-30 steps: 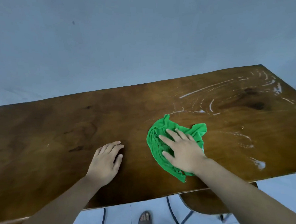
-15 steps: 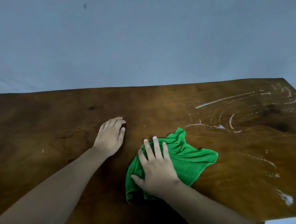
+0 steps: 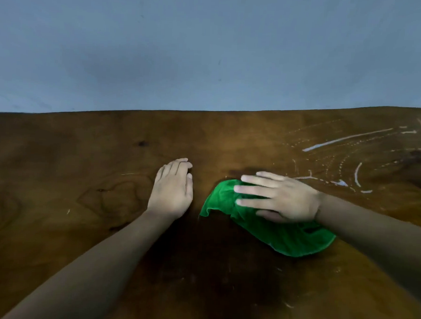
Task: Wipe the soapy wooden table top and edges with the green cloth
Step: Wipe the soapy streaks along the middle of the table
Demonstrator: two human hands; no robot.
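On the wooden table top (image 3: 58,163), near its middle, the green cloth (image 3: 286,236) lay bunched beneath the right hand (image 3: 283,199), whose straight, spread fingers pressed it flat. Just beside it, the left hand (image 3: 172,194) rested palm-down on bare wood, fingers together and relaxed. White soap streaks (image 3: 339,141) arced across the far right.

**Around the cloth**

The crumpled green cloth (image 3: 281,236) lies on the brown wooden worktop (image 3: 57,175). The right grip (image 3: 283,199) rests on top of it, the left grip (image 3: 172,191) just left of it, white soap streaks (image 3: 347,139) behind it to the right.
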